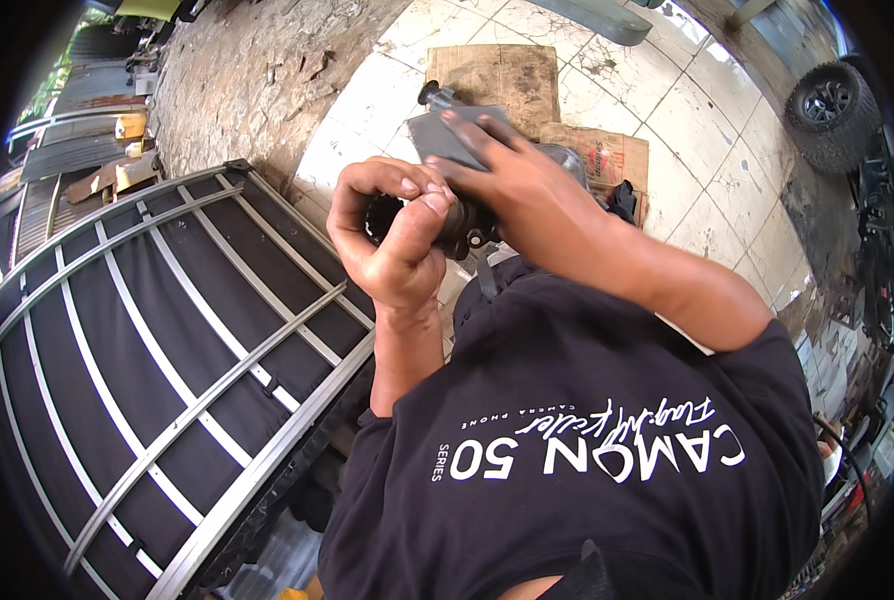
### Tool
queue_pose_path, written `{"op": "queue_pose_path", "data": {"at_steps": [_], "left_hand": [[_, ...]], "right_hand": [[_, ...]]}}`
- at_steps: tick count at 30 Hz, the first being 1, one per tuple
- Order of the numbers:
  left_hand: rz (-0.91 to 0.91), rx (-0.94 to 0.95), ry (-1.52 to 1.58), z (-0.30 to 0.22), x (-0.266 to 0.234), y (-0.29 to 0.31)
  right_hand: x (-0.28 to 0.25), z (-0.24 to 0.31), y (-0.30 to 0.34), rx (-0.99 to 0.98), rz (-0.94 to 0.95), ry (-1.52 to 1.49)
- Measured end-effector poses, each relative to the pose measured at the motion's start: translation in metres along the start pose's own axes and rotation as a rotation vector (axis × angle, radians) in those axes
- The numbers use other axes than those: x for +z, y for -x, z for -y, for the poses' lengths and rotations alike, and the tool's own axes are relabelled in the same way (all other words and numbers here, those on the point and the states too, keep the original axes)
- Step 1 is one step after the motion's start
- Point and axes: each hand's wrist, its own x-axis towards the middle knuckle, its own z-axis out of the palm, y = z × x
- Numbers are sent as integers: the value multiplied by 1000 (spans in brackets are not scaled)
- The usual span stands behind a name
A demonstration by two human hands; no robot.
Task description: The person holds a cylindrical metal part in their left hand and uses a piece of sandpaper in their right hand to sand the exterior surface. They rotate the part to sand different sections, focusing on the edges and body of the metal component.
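Observation:
My left hand (395, 225) is closed, thumb and fingers pinched at the rim of a dark round metal part (451, 226) with a ridged opening. Just right of it, my right hand (522, 180) has its fingers stretched out and slightly blurred, over a flat dark grey panel (437, 138). Whether the fingers press on that panel or hover above it, I cannot tell. A black knob-like end (431, 93) sticks out beyond the panel. My hands hide most of the part and how it joins the pieces beneath.
Stained cardboard (502, 75) lies on cracked pale floor tiles (697, 190) ahead. To the left stands a large black panel with a metal frame (167, 380), close to my left arm. A knobbly tyre (833, 112) is at the far right. Rough concrete (257, 80) stretches along the upper left.

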Motion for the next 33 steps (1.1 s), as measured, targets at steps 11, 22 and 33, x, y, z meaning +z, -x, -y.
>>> {"op": "queue_pose_path", "data": {"at_steps": [11,22,33], "left_hand": [[79,27,54,0,-4,1],[-42,55,-8,0,-3,-5],[-141,45,-67,-1,4,0]], "right_hand": [[5,-4,5,-63,-135,50],[9,-2,7,-38,-158,155],[15,-7,11,-70,-160,105]]}}
